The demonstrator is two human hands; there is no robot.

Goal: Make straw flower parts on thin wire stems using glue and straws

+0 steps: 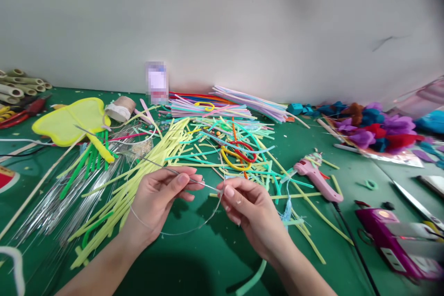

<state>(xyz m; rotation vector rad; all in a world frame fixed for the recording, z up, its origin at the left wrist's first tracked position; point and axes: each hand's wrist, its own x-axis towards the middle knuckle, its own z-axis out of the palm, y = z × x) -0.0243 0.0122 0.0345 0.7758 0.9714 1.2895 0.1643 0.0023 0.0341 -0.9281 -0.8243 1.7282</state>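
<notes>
My left hand (156, 203) pinches a thin metal wire (210, 187) between thumb and forefinger. The wire slants up and left past the hand, and its right end meets the fingertips of my right hand (251, 208), which pinch it together with a thin pale strand (189, 231). This strand hangs in a slack loop between the hands and passes behind my left wrist. Beyond the hands lie yellow strips (156, 162) and, to the left, a bundle of bare metal wires (48, 212). A light-blue tassel (287, 210) is right of my right hand.
A yellow leaf-shaped piece (69, 122) lies at the left behind the wires. On the right are a pink glue gun (317, 178) with a black cord, a purple power strip (385, 240), scissors (416, 203) and coloured flower pieces (385, 132). A wall (222, 32) closes off the back.
</notes>
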